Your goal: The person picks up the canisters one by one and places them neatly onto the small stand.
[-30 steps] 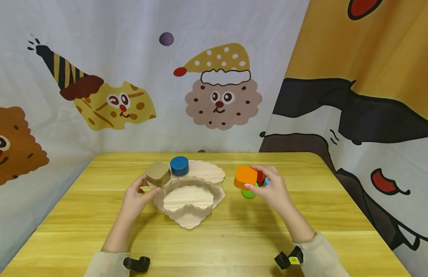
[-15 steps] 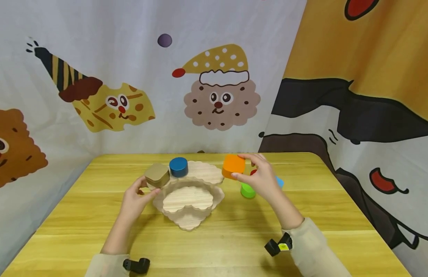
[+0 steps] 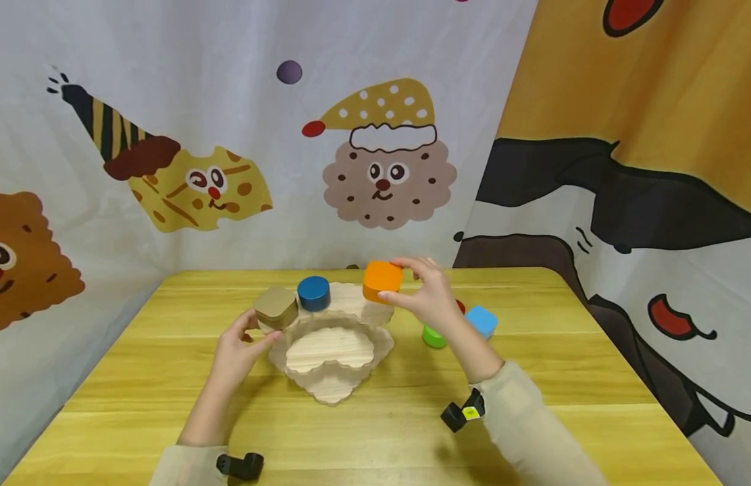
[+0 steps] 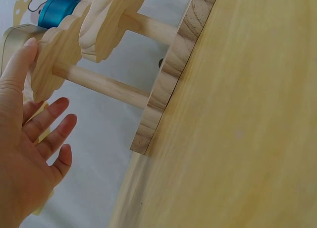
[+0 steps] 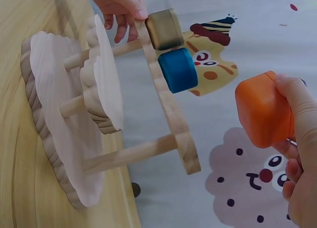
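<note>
A wooden tiered stand with scalloped shelves on round posts stands on the table. My left hand grips the left end of its top shelf, thumb on the edge and fingers curled loosely below, as the left wrist view shows. A gold tin sits on that end, close to the thumb. Beside it stands a round blue tin. My right hand pinches a rounded orange tin between thumb and fingers. In the right wrist view the orange tin is held apart from the top shelf.
Right of the stand, a green round tin, a light blue tin and a red one stand on the wooden table. My right forearm partly hides them. A printed curtain hangs behind the table.
My right hand has carried the orange tin leftward and slightly upward, from above the loose tins to the right end of the top shelf. My left hand has stayed in place.
</note>
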`<control>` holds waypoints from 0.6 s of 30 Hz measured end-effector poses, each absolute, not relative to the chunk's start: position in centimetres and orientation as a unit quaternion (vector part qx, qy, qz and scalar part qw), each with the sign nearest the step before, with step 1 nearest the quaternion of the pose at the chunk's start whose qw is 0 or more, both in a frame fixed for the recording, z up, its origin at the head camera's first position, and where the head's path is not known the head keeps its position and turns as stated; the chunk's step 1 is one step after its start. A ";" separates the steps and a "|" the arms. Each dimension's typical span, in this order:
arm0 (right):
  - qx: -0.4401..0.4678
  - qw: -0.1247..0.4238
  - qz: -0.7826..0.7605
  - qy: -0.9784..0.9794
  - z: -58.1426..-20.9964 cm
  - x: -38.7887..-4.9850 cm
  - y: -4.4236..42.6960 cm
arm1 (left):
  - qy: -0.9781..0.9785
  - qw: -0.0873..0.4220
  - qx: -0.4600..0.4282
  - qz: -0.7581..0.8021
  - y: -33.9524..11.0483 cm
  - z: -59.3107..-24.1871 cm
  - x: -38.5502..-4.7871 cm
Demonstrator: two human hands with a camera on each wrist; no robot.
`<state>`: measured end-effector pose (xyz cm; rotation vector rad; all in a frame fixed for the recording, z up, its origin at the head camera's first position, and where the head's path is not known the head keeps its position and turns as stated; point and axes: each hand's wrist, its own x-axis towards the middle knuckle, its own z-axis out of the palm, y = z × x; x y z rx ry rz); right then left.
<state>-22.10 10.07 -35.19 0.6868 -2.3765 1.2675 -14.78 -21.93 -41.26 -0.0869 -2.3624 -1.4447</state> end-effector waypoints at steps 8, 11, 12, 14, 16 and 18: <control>0.257 0.162 0.442 -0.844 -35.7 -23.2 8.5 | -0.837 0.181 -0.028 -0.515 -21.9 -41.2 -14.8; 0.258 0.158 0.442 -0.844 -36.0 -23.6 8.0 | -0.838 0.182 -0.028 -0.514 -21.9 -41.2 -14.8; 0.258 0.156 0.444 -0.844 -36.2 -23.8 7.8 | -0.839 0.182 -0.028 -0.513 -21.9 -41.2 -14.8; 0.255 0.151 0.445 -0.845 -36.3 -24.0 7.4 | -0.840 0.183 -0.028 -0.510 -21.9 -41.2 -14.8; 0.249 0.143 0.449 -0.846 -36.5 -24.1 7.0 | -0.840 0.183 -0.029 -0.509 -21.9 -41.2 -14.8; 0.243 0.134 0.451 -0.848 -36.5 -24.2 6.6 | -0.840 0.183 -0.029 -0.510 -21.9 -41.2 -14.8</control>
